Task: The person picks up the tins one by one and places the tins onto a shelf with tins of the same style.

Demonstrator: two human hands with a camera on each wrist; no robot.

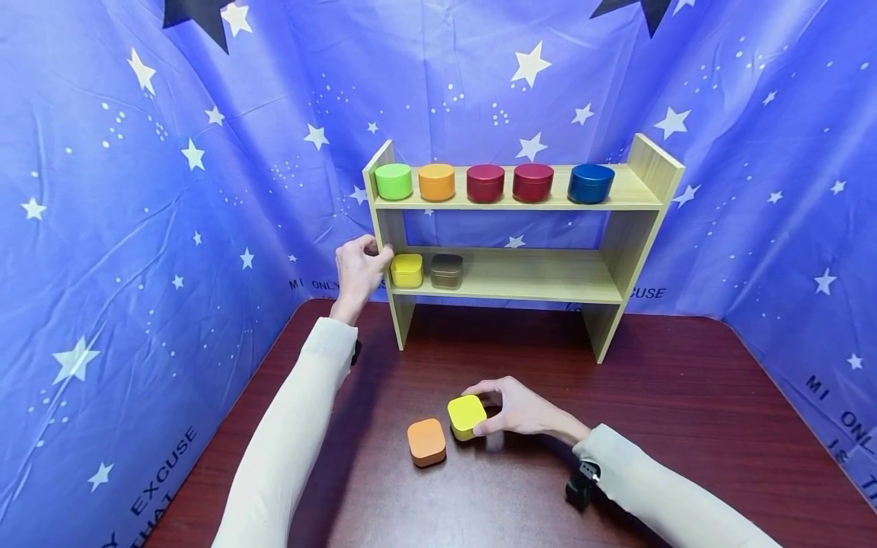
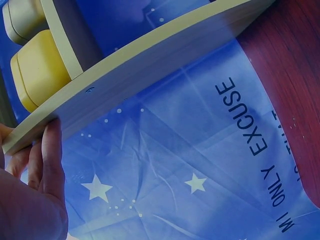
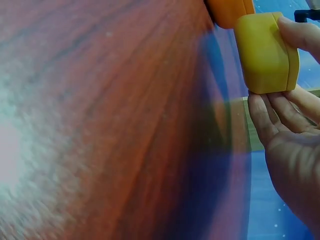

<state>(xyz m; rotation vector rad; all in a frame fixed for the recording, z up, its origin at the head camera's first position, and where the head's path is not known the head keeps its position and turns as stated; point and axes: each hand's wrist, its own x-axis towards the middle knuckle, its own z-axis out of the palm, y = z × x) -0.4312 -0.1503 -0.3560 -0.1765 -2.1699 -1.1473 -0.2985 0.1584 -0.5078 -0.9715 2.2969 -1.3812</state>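
Observation:
My left hand (image 1: pixel 358 270) grips the left side panel of a two-tier wooden shelf (image 1: pixel 541 275); in the left wrist view its fingers (image 2: pixel 52 155) press on the panel's outer face. Just inside that panel, on the lower tier, stands a yellow square tin (image 1: pixel 407 272) beside a brown square tin (image 1: pixel 447 272). On the table in front of the shelf, my right hand (image 1: pixel 524 409) holds another yellow square tin (image 3: pixel 262 55) between thumb and fingers, lid facing up. An orange square tin (image 1: pixel 427 443) lies close to its left.
The shelf's upper tier carries a row of round tins: light green (image 1: pixel 393 182), orange (image 1: pixel 436 182), two dark red (image 1: pixel 485 184) and blue (image 1: pixel 591 184). A dark red-brown table (image 1: pixel 685 411) lies beneath, with blue star-patterned cloth (image 1: pixel 466 84) around it.

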